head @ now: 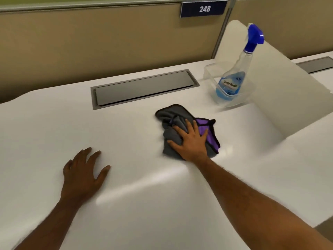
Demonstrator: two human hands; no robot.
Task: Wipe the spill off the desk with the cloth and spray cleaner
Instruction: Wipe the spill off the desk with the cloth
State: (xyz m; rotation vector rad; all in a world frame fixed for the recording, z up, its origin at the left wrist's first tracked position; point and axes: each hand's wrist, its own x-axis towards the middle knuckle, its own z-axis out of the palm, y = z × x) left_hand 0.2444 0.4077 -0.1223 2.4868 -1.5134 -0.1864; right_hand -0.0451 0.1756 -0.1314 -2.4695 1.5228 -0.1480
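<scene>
A crumpled grey and purple cloth (173, 116) lies on the white desk (137, 186), right of centre. My right hand (191, 141) presses flat on the cloth, fingers spread. My left hand (83, 170) rests palm down on the bare desk to the left, holding nothing. The spray cleaner (234, 76), a clear bottle with blue liquid and a blue trigger head, stands tilted in a clear plastic tray (209, 71) at the back right. I cannot make out any spill on the desk surface.
A grey cable hatch (144, 87) is set into the desk behind the cloth. A white divider panel (281, 78) rises at the right. A tan partition wall with a sign reading 248 (203, 9) stands behind the desk.
</scene>
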